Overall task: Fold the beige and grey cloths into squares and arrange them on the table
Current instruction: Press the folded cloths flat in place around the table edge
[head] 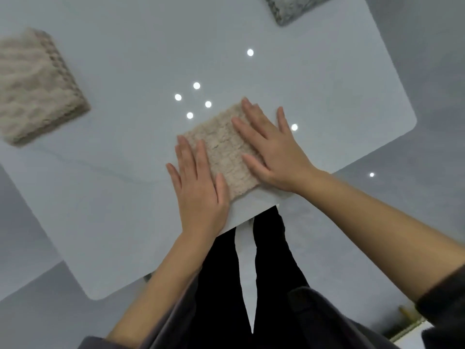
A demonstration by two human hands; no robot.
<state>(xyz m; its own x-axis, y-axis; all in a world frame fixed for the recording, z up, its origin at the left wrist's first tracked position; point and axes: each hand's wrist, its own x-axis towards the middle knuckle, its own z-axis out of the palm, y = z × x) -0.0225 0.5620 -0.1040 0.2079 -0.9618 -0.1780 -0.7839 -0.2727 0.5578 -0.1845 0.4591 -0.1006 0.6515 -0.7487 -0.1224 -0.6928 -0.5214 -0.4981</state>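
Beige folded cloth (224,149) lies near the table's (125,222) front edge. The left hand (198,185) and right hand (271,149) press flat on it, fingers straight and slightly spread. A beige stack (32,89) sits far left, a grey stack (292,7) far back.

Two beige cloths (37,89) (224,147), one grey cloth (289,7) (cropped); two hands (198,190) (274,149)

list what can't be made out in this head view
Head view:
grey cloth: cut off by the top edge, so its fold and shape cannot be judged.
left beige cloth: cut by the left edge.
middle beige cloth: side edges covered by the left hand and right hand.
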